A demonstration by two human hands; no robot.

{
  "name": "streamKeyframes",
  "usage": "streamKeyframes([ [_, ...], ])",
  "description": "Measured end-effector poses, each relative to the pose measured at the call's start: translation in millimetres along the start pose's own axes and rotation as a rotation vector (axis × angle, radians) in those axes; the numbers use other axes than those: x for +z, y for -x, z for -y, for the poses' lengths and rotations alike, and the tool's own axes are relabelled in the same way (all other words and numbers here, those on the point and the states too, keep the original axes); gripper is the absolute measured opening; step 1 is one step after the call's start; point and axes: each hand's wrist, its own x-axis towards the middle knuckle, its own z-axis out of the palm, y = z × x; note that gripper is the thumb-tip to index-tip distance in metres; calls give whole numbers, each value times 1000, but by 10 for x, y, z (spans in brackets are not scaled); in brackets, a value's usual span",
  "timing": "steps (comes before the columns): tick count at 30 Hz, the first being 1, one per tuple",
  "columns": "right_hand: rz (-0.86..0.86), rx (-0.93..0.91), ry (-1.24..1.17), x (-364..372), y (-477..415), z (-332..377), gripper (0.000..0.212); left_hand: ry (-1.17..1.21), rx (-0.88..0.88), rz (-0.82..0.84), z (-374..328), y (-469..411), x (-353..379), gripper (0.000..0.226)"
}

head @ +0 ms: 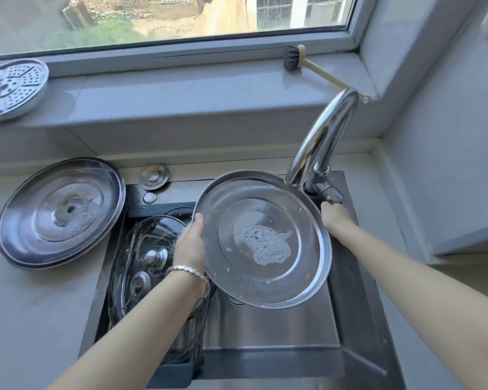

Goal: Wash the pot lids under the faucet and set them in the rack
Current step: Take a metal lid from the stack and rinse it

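Gripping a round stainless-steel pot lid by its left rim, thumb on the upper face, the person's left hand holds it tilted over the steel sink, with a patch of white foam at its centre. The right hand reaches past the lid's far edge to the lever at the foot of the curved chrome faucet. Its fingers are hidden, so I cannot tell whether it grips. In the sink's left part, a glass lid with a metal knob leans in a dark wire rack. A large steel lid rests on the pale grey surface left of the sink, suds near its middle. Behind, the grey windowsill carries a perforated metal steamer plate and a dark-bristled brush, under a daylit window.
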Motion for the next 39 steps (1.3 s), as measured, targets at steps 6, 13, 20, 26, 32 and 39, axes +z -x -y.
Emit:
streamKeyframes([
  [6, 4, -29, 50, -8, -44, -81, 35, -2, -16, 11, 53, 1, -7, 55],
  [13, -183, -394, 432, 288, 441, -70, 69, -58, 40, -47, 85, 21, 29, 60],
  [20, 196, -1020, 582, 712, 860, 75, 82, -72, 119, 9, 84, 325, 205, 41],
  [26, 97, -753, 641, 596, 808, -8, 87, -5, 125, -47, 36, 337, 115, 30],
  [32, 95, -920, 652, 543, 750, 116, 77, -39, 145, -27, 23, 496, 167, 39],
  [39, 236, -1144, 617, 729, 1183, -48, 72, 3, 148, -7, 40, 529, 104, 21],
])
